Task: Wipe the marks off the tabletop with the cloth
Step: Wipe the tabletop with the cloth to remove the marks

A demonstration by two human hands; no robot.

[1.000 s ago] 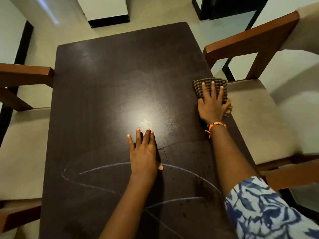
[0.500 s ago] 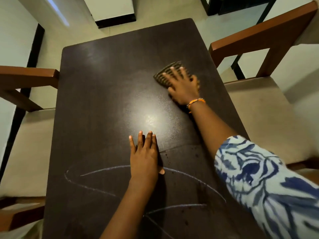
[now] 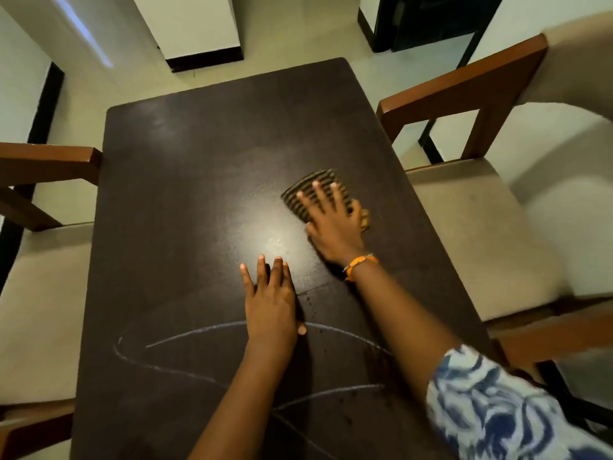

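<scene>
A dark brown tabletop (image 3: pixel 185 200) fills the middle of the view. White chalk marks (image 3: pixel 199 332) curve across its near half. A folded checked cloth (image 3: pixel 306 187) lies flat on the table right of centre. My right hand (image 3: pixel 331 220) presses down on it with fingers spread, an orange band at the wrist. My left hand (image 3: pixel 270 300) rests flat on the table just nearer to me, fingers together, palm over the top of the chalk arc. It holds nothing.
A wooden armchair with a beige seat (image 3: pixel 471 234) stands against the table's right edge. Another armchair (image 3: pixel 36 293) sits at the left edge. Pale floor and a white pillar (image 3: pixel 192 24) lie beyond the far end.
My right hand slid the cloth from the table's right edge up and left toward the centre, then back toward me. The left hand stayed in place.
</scene>
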